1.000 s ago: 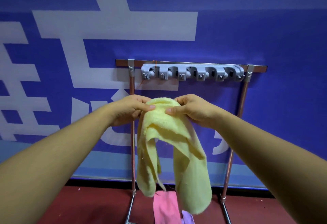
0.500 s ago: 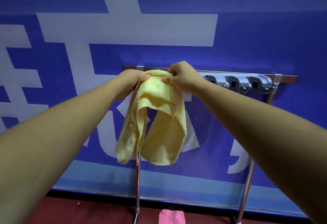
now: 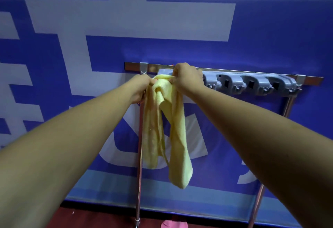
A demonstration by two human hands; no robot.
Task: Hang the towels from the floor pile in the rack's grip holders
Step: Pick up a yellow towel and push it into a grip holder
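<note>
A yellow towel [image 3: 177, 137] hangs in two folds from both my hands at the rack's left end. My left hand [image 3: 141, 88] grips its bunched top from the left. My right hand [image 3: 187, 80] pinches the top fold from the right, pressed against the leftmost part of the grey grip holder strip [image 3: 252, 84]. That first holder is hidden behind my right hand and the towel. Three holders to the right hold nothing. A pink towel [image 3: 173, 225] lies on the floor at the bottom edge.
The metal rack has a top bar [image 3: 234, 71], a left post [image 3: 138, 182] and a right post [image 3: 259, 200]. It stands against a blue wall with large white lettering [image 3: 126, 17]. A dark red floor [image 3: 90, 218] shows below.
Both hands raised the yellow towel from waist height to the rack's left end. Its top now sits against the grey holder strip, and my right hand covers the first holders.
</note>
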